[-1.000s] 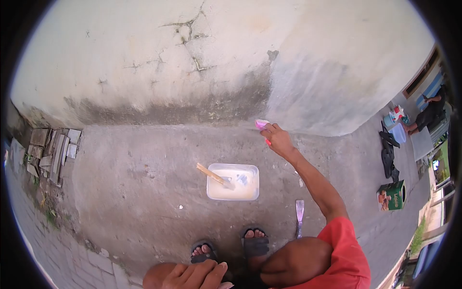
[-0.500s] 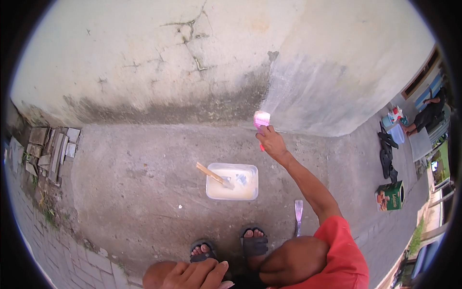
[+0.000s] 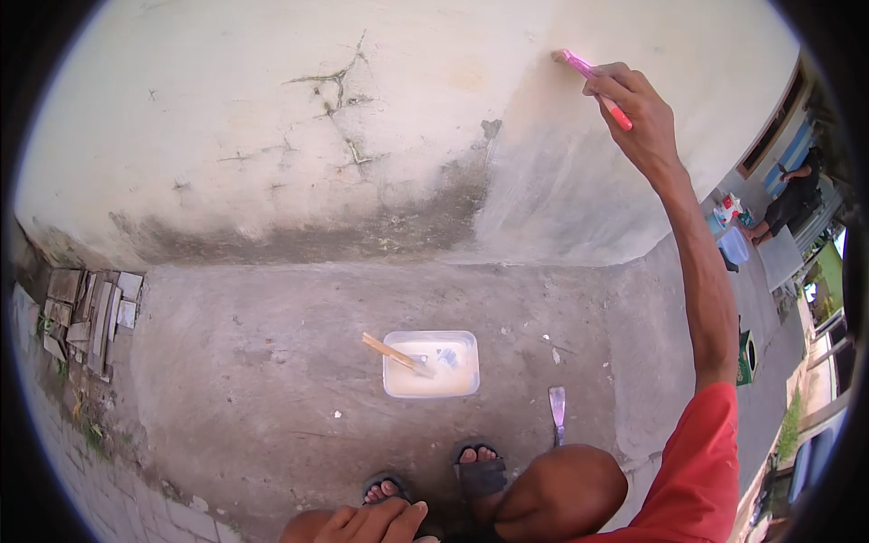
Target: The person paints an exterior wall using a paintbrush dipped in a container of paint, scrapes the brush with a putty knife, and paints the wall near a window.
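My right hand [image 3: 634,113] is raised high against the pale wall [image 3: 272,109] and grips a pink-handled brush [image 3: 593,81], whose head touches the wall at the upper right. A damp, greyer band of wall [image 3: 561,190] runs below the brush. My left hand [image 3: 376,523] rests on my left knee at the bottom edge with its fingers loosely together and nothing in it. On the concrete ground in front of my sandalled feet [image 3: 478,471] sits a white tray of whitish paint [image 3: 431,364] with a wooden-handled brush [image 3: 396,354] lying in it.
A scraper [image 3: 557,412] lies on the ground right of the tray. Stacked stone tiles [image 3: 90,317] lean at the far left. At the far right another person [image 3: 792,204] sits near buckets, and a green box [image 3: 747,357] shows behind my arm. The wall has cracks [image 3: 339,100].
My right hand has swept the pink brush from the foot of the wall up to high on the wall. The view tilted slightly upward. My left hand has stayed on the knee.
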`<state>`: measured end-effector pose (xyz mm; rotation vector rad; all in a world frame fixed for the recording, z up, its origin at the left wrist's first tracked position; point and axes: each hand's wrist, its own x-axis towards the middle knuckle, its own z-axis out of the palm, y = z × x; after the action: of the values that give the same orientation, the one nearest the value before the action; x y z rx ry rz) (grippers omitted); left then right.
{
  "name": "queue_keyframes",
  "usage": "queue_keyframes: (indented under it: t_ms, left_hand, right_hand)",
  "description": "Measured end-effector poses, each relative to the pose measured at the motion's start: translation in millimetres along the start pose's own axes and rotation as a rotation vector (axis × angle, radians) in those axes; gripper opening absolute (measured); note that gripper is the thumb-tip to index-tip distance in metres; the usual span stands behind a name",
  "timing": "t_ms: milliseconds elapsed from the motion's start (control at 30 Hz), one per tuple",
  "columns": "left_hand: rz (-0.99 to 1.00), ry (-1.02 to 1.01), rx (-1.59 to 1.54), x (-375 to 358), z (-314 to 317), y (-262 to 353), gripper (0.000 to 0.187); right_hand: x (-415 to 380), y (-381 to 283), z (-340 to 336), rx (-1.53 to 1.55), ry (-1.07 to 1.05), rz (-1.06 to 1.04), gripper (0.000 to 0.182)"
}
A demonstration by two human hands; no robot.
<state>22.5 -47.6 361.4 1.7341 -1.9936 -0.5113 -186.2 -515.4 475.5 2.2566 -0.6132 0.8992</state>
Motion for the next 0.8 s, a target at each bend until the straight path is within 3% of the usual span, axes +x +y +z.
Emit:
queue_keyframes:
  t_ms: [67, 167, 200, 300, 433, 533, 667, 700, 767, 800]
  left_hand:
    - [0.012, 0.005, 0.011, 1.8, 0.5, -0.1, 0.041]
    - [-0.012, 0.002, -0.013, 2.5, -0.3, 0.5, 0.041]
    - [0.003, 0.007, -0.015, 1.2, -0.4, 1.4, 0.041]
    - [0.019, 0.033, -0.005, -2.7, -2.9, 6.4, 0.041]
    - [0.022, 0.058, -0.007, -6.2, -2.7, 8.3, 0.04]
    - [0.004, 0.062, -0.007, -2.2, -3.9, 8.8, 0.04]
    - [-0.011, 0.075, -0.014, 6.2, 0.7, 6.0, 0.038]
    - [-0.023, 0.066, -0.024, 8.2, 0.9, 5.7, 0.037]
    - [-0.034, 0.062, -0.036, 9.2, 1.8, 6.2, 0.036]
    - [-0.032, 0.061, -0.02, 8.8, 2.0, 6.3, 0.036]
  right_hand:
    - [5.1, 8.8, -4.2, -0.053, 0.124, -0.053, 0.019]
    - [-51.5, -14.9, 35.9, -0.113, -0.072, -0.021, 0.028]
    - [-79.5, -29.7, 53.8, -0.101, -0.104, -0.101, 0.027]
    - [-166.7, -67.4, 112.8, 0.048, -0.448, -0.086, 0.017]
    - [-152.5, -65.4, 107.4, 0.224, -0.527, -0.008, 0.019]
    - [-56.6, -26.9, 42.0, 0.21, -0.411, 0.057, 0.017]
    - [60.6, 15.6, -35.0, 0.003, -0.023, 0.051, 0.01]
    - [76.3, 24.3, -44.6, -0.128, 0.081, -0.066, 0.024]
    - [86.8, 31.1, -41.3, -0.251, 0.174, -0.113, 0.027]
    - [79.8, 27.1, -33.7, -0.237, 0.106, -0.119, 0.026]
